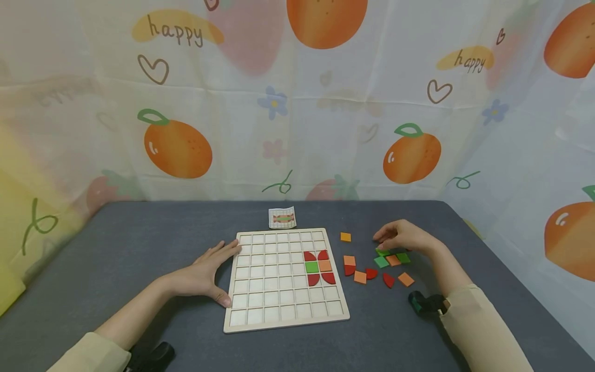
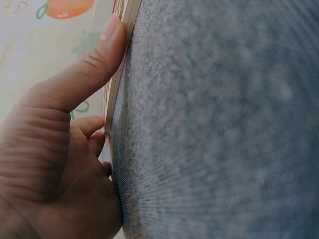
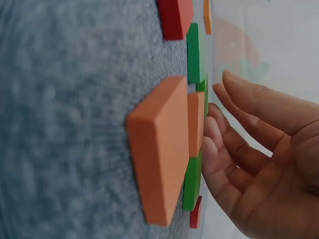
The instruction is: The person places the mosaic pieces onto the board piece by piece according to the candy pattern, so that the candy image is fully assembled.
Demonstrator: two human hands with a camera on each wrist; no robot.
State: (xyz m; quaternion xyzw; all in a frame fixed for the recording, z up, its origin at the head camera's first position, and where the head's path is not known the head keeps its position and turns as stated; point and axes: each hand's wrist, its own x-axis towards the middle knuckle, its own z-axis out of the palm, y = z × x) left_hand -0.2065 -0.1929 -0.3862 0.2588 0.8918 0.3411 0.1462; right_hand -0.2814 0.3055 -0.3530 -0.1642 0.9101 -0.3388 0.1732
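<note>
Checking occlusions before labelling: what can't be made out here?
Card, head view: printed details too small.
Board, left wrist view: squares hidden by the edge-on angle.
Upper red piece, right wrist view: cut off by the frame's top edge.
Far green piece, right wrist view: partly hidden behind an orange piece.

My left hand [image 1: 202, 271] touches the left edge of the grid board [image 1: 271, 299], set tiles [image 1: 312, 267] lie in its right-hand cells, and a card [image 1: 282, 219] lies behind it. Right of the board are loose tiles [image 1: 360, 277], my right hand [image 1: 405, 236] at their far side.
</note>
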